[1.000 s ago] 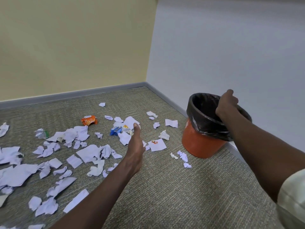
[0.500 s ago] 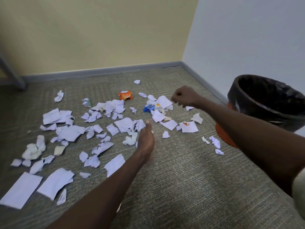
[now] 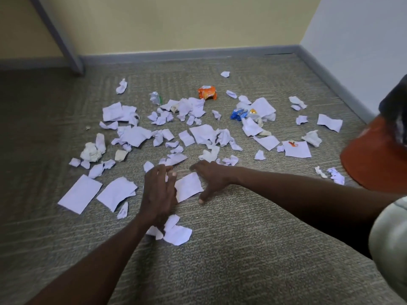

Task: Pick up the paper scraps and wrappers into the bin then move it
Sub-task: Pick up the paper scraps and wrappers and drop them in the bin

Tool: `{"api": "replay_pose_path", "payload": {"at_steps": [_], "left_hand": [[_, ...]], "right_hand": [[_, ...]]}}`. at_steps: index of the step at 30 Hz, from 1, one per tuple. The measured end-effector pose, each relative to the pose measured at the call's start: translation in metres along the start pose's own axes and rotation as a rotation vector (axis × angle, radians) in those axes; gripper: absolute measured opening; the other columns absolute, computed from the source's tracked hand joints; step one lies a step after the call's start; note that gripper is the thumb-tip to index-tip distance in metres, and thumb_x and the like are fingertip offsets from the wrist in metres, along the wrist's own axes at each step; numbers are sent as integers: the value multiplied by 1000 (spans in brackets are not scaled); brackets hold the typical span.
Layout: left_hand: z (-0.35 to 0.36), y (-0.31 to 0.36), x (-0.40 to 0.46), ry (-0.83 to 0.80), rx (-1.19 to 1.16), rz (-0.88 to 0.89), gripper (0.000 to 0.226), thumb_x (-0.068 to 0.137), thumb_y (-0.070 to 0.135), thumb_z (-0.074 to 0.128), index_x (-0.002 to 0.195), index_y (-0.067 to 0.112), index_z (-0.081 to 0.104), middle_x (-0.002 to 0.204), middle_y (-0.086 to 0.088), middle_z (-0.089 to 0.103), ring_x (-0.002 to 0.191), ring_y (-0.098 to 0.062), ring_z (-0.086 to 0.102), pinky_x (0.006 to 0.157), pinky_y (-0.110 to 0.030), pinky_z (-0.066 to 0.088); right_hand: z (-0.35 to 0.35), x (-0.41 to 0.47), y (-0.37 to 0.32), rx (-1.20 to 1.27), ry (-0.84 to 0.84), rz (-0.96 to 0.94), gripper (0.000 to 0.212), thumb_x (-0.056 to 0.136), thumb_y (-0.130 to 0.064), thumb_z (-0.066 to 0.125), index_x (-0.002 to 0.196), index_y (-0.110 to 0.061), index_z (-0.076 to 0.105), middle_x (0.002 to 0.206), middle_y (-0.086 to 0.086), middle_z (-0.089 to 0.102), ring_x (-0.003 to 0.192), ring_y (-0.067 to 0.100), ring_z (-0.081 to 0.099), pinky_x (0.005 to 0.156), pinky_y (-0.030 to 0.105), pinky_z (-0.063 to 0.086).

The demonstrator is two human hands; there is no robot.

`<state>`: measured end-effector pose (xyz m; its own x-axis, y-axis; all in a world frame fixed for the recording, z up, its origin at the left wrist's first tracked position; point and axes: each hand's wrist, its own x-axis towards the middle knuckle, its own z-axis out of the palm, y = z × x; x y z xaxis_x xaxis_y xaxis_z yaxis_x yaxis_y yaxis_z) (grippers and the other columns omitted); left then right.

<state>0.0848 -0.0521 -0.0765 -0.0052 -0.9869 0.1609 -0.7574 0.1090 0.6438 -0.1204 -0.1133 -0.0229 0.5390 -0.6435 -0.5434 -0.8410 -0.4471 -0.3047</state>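
Several white paper scraps lie scattered over the carpet. Among them are an orange wrapper (image 3: 207, 92) and a blue wrapper (image 3: 238, 114) farther back. The orange bin with a black liner (image 3: 374, 159) stands at the right edge, partly cut off. My left hand (image 3: 159, 190) and my right hand (image 3: 210, 178) rest low on the carpet, fingers spread, on either side of one flat white paper scrap (image 3: 188, 187). Both hands touch its edges; neither has it lifted. Another torn scrap (image 3: 176, 232) lies just below my left wrist.
A crumpled paper ball (image 3: 90, 151) sits at the left of the mess. A grey slanted leg or post (image 3: 56, 34) comes down at the back left. Walls with a grey skirting board (image 3: 187, 54) close the corner behind and to the right.
My right hand left the bin's rim and came down to the carpet beside my left hand. The view swung left, so the bin now sits at the right edge.
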Motion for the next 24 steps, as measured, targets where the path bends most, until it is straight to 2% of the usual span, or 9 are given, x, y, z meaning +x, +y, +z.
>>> {"api": "replay_pose_path", "payload": {"at_steps": [3, 5, 7, 9, 11, 13, 16, 20, 24], "left_hand": [[-14, -16, -25, 42, 249, -23, 57, 96, 57, 31, 136, 20, 49, 145, -15, 42, 137, -37, 32, 112, -50, 25], [-21, -19, -48, -58, 295, -85, 69, 88, 69, 36, 145, 30, 37, 157, -14, 19, 146, -38, 10, 114, -58, 13], [-26, -25, -70, -196, 322, -11, 85, 79, 83, 37, 149, 36, 29, 162, -10, 7, 149, -33, -1, 115, -59, 7], [-28, -31, -90, -278, 383, 120, 96, 72, 89, 41, 148, 32, 32, 161, -11, 15, 149, -34, 8, 114, -58, 14], [-29, -34, -105, -312, 428, 171, 96, 69, 89, 45, 144, 29, 40, 156, -10, 27, 142, -33, 25, 108, -54, 25], [-28, -37, -114, -320, 454, 167, 88, 73, 86, 45, 140, 29, 44, 151, -7, 34, 133, -28, 36, 100, -48, 33], [-23, -43, -114, -288, 412, 171, 69, 85, 72, 44, 139, 28, 44, 142, -5, 40, 122, -26, 43, 96, -42, 39], [-15, -38, -100, -303, 382, 268, 53, 98, 51, 37, 143, 23, 40, 126, -5, 46, 105, -25, 48, 87, -40, 43], [-8, -31, -88, -278, 324, 247, 36, 101, 32, 41, 135, 22, 48, 108, -2, 48, 89, -20, 48, 74, -35, 43]], "right_hand": [[13, 11, -20, -47, -77, -2, 129, 60, -64, 80, 153, -25, 1, 161, 10, 0, 146, 40, 8, 113, 59, 24], [25, 15, -33, -118, -114, 0, 131, 57, -69, 79, 152, -31, -3, 161, 8, -10, 146, 43, -2, 112, 65, 19], [35, 17, -45, -170, -108, -24, 134, 53, -72, 78, 151, -33, -4, 161, 7, -14, 145, 44, -9, 110, 68, 15], [43, 15, -55, -200, -95, -59, 137, 49, -75, 77, 151, -35, -6, 161, 7, -15, 145, 44, -11, 109, 70, 12], [51, 13, -63, -247, -87, -93, 139, 48, -78, 75, 151, -34, -8, 161, 8, -16, 145, 43, -13, 109, 71, 10], [62, 11, -69, -289, -56, -132, 139, 48, -80, 73, 151, -33, -8, 161, 9, -14, 145, 45, -12, 109, 72, 10], [79, 11, -69, -354, 54, -198, 133, 50, -79, 72, 152, -26, 4, 160, 14, -1, 144, 47, 2, 108, 68, 21], [77, 17, -57, -354, 192, -287, 104, 56, -67, 77, 138, -17, 37, 147, 16, 29, 129, 41, 33, 97, 54, 43], [69, 19, -42, -110, 258, -286, 65, 73, -47, 76, 124, -17, 48, 131, 14, 39, 112, 31, 39, 90, 47, 45]]}}
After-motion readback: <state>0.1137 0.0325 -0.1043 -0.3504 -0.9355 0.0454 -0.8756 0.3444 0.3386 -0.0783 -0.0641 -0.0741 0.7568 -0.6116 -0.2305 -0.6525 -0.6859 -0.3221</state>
